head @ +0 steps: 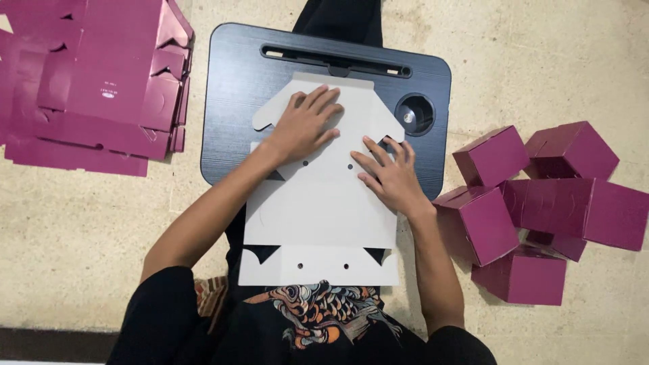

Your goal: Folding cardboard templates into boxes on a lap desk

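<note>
On the floor to the person's left, a stack of flat magenta box blanks [94, 81] is lying spread out, well apart from the work. Over on the right, a heap of folded magenta boxes [541, 203] is sitting on the beige floor [81, 223], the nearest one almost touching the right forearm. Between the two piles, a dark lap desk [236, 88] is standing across the person's legs, with a long slot [336, 61] running along its far edge and a round cup recess [414, 113] sunk into its far right corner.

Nothing is getting in the way of the hands; the desk top around the sheet is bare wood grain.

An unfolded box blank [318, 209], white side up, is lying flat on the desk and hanging over its near edge toward the person's printed black shirt [318, 318]. The left hand [304, 125] is pressing down on the far part of the blank, fingers spread wide and flat, gripping nothing. The right hand [392, 177] is resting flat on the blank's right side, just below the cup recess, fingers fanned out and pointing up-left, also holding nothing. Both hands are touching the cardboard, near each other but not meeting.
</note>
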